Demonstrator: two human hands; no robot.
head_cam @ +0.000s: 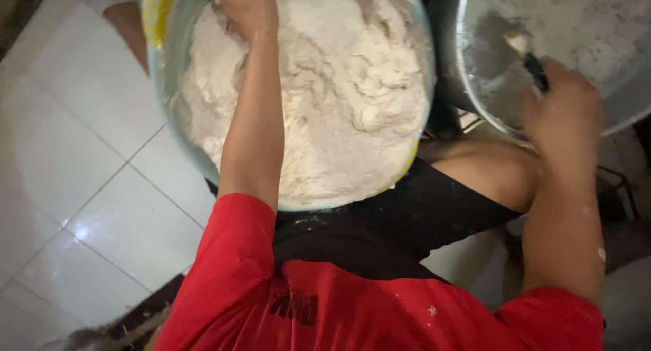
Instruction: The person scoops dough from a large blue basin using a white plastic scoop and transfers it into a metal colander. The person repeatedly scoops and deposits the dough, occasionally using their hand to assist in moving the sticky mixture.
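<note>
Left hand [249, 10] reaches into the floury dough [339, 100], grip unclear; right hand [561, 107] clenches a scraper [529, 56] in the metal pan [583, 25].

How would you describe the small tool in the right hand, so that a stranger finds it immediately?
Start at the big metal pan at the upper right, beside the bowl of flour. The right hand reaches over its rim. From this fist a dark-handled spoon sticks out; it is the only utensil, with a pale tip.
</note>
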